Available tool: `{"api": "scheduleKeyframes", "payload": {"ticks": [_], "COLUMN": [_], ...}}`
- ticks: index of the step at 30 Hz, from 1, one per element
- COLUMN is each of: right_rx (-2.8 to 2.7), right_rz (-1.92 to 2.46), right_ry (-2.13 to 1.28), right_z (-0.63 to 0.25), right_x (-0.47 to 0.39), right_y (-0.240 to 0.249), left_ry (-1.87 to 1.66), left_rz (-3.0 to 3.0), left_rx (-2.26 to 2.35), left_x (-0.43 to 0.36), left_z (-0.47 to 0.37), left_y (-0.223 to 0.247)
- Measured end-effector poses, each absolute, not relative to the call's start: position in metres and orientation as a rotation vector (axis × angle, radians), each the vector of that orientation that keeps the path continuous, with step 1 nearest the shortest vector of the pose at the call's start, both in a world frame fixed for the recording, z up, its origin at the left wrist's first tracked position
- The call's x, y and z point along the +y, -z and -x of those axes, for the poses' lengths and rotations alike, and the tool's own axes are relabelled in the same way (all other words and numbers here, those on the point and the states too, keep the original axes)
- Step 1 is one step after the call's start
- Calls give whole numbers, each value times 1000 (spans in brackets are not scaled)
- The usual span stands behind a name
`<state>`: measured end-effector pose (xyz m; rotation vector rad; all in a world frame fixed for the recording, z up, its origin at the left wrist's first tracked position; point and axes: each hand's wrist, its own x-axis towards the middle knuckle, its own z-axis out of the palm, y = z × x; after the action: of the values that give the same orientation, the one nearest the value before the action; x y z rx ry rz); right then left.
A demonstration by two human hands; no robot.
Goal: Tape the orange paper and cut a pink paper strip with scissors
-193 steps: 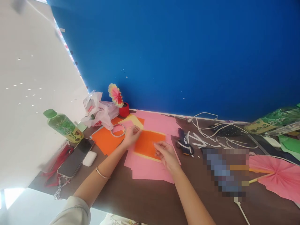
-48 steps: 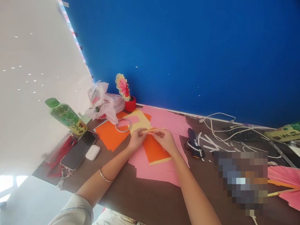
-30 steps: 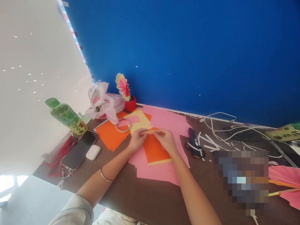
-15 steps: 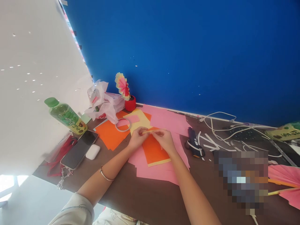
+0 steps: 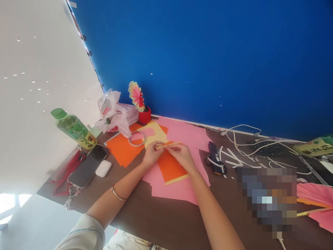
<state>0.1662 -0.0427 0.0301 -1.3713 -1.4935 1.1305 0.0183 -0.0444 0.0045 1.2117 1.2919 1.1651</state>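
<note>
An orange sheet of paper [image 5: 171, 165] with a yellow strip along its near edge slants toward me over pink paper [image 5: 169, 190]. Its far edge shows a narrow yellow fold between my hands. My left hand [image 5: 153, 152] pinches that edge from the left, fingers closed. My right hand [image 5: 182, 154] pinches it just to the right, fingertips close to the left ones. Behind my left hand lie yellow paper [image 5: 153, 126], a small pink piece and a silver ring [image 5: 136, 143]. More orange paper [image 5: 122, 149] is left of my hands.
A phone [image 5: 88, 166], a white earbud case [image 5: 103, 168] and a green-capped bottle [image 5: 75, 130] stand or lie at left. A paper fan flower rises from a red pot [image 5: 145, 115]. White strips [image 5: 231, 158], a dark tool [image 5: 215, 158] and cables [image 5: 244, 146] lie at right.
The far edge of the orange sheet has shifted slightly in my fingers, and more of its yellow fold shows. The sheet tilts a little differently; both hands keep pinching.
</note>
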Motion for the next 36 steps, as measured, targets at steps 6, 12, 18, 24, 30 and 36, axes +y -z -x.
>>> {"api": "scheduleKeyframes", "payload": {"ticks": [6,12,18,24,30,36], "right_rx": [-1438,-1363,-1266,-1288,-1378,-1529], "right_rz": [1458,1380,1350,1313,1376,1384], "right_ry": [-1083,-1034,-1160,-1262,-1124,-1081], "right_z": [-167,-171,-175,-180,-174,-164], "right_x": [-41,-39,-41,-39,-38,-37], "right_y": [-25,-24,-26,-22,-23,-26], "left_ry": [-1148,-1155,-1081,-594,-304,-290], "left_rz": [-1201,-1264,-1760,-2517,-2730,-2613], "left_rx": [1349,1432,1502,1277,1325,1466], "left_x": [-45,-47,-59,-68,-97,-133], "left_z": [-17,-17,-5,15,3,-38], "left_y": [-6,-11,-22,-42,-24,-25]}}
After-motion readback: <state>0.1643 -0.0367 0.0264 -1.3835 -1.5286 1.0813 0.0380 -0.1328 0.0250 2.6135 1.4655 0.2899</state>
